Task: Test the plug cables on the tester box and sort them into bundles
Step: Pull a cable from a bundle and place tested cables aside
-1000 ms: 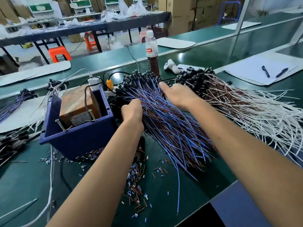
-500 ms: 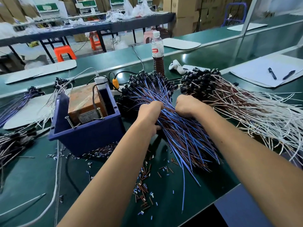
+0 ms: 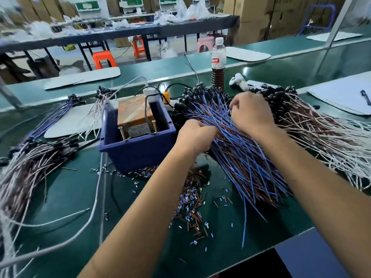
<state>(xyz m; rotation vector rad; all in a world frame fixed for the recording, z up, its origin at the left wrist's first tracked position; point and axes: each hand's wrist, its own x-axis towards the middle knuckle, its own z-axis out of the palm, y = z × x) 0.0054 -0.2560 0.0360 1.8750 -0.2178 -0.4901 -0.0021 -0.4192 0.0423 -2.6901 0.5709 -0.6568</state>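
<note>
Tester box sits left of centre on the table. Main cable pile just right of it, second pile further right. Bottle behind (upright). Offcuts in front.

- My right hand has lifted and curled, pinching strands of the blue-and-brown cables.
- My left hand now grips them, further right.

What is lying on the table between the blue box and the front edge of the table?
In the head view, small cut wire bits, brown and blue, lie scattered on the green table in front of the blue box.
</note>
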